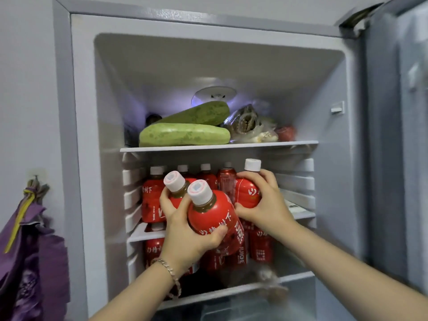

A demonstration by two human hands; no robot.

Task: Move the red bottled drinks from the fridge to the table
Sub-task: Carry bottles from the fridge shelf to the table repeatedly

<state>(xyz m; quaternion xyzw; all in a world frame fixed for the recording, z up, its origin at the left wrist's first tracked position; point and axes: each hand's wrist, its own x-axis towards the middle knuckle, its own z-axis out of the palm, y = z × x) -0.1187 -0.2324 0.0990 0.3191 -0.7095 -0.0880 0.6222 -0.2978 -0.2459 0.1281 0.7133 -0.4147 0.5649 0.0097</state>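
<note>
Head view looks into the open fridge [102, 205], where both hands are full. The left hand [185, 235] carries two drinks at once. Its fingers [167, 201] curl round the rear bottle [177, 195] and the thumb presses across the label of the front bottle [213, 216]. The pair is thus clamped side by side and tilted toward the camera, white caps above the knuckles. Doubling up this way looks meant to save trips. The right hand [266, 205] wraps a third bottle [246, 192] from its right side, fingers over the shoulder just under the cap and thumb lower on the body. That hold suits lifting it upright off the middle shelf [143, 235]. Behind the fingers of both hands, more red bottles [151, 200] and a red can [228, 181] stand in a row. The lower bottles [154, 249] stand on the shelf beneath, beside the left wrist. Green gourds [185, 135] lie on the shelf above. No tabletop shows, so the carrying leg is not yet done.
</note>
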